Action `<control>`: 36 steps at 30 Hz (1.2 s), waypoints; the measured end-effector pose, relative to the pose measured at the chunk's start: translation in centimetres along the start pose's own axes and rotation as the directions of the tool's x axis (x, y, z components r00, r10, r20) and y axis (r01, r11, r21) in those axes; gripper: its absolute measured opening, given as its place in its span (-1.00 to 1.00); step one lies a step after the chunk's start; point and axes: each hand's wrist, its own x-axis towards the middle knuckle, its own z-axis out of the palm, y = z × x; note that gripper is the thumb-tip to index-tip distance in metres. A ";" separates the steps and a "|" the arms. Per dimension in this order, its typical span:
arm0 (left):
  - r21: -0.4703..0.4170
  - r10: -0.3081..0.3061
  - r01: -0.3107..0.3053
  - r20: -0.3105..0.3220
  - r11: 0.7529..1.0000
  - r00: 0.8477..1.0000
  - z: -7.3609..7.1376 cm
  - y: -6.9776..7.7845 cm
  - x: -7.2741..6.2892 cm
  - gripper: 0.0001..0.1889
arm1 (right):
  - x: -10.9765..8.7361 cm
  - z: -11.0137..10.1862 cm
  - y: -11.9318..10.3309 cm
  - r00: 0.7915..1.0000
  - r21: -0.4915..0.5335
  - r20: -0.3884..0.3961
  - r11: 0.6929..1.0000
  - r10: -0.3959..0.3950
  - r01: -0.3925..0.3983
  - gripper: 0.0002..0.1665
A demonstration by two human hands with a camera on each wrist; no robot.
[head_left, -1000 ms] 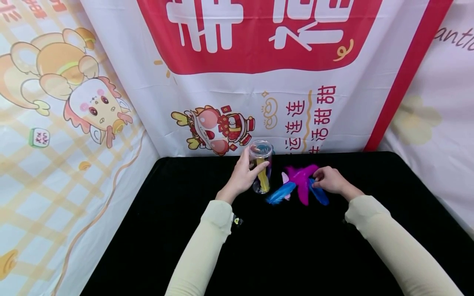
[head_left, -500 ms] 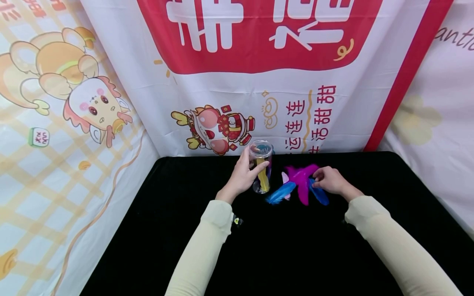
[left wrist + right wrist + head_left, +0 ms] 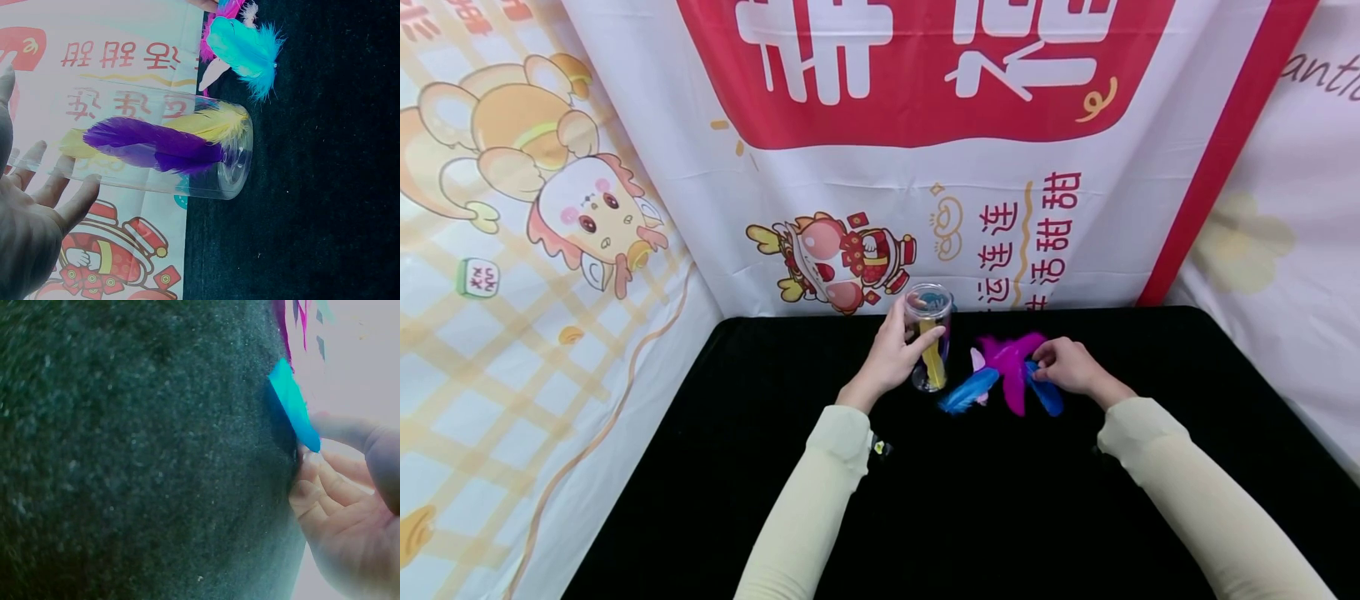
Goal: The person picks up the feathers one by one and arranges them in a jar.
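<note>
My left hand (image 3: 891,350) grips a clear plastic jar (image 3: 929,310) near the back of the black table. Inside the jar are a purple feather (image 3: 153,145) and a yellow feather (image 3: 215,123); its top looks uncovered. To the right of the jar, magenta feathers (image 3: 1011,358) lie in a loose pile with a pale pink feather (image 3: 977,360) and a bright blue feather (image 3: 970,392). At the pile's right side my right hand (image 3: 1070,365) pinches another blue feather (image 3: 294,403) by its end between thumb and fingers. That feather stays low, close to the cloth.
Black cloth covers the table (image 3: 985,508). A white printed curtain (image 3: 850,183) hangs directly behind the table's back edge, close to the jar. Another patterned curtain (image 3: 647,358) stands along the left side, and a pale curtain (image 3: 1285,333) along the right.
</note>
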 end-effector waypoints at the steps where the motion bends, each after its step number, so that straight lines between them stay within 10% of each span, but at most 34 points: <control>1: 0.000 0.000 0.000 0.000 1.000 1.000 0.0 0.0 0.0 -0.19 | 0.0 0.0 0.0 1.000 0.000 -0.003 1.000 -0.003 0.003 -0.62; 36: 0.001 0.016 -0.016 0.008 1.000 1.000 -0.1 0.0 -0.1 -0.18 | -0.4 0.3 -0.1 1.000 0.076 -0.010 0.997 0.025 -0.025 -0.90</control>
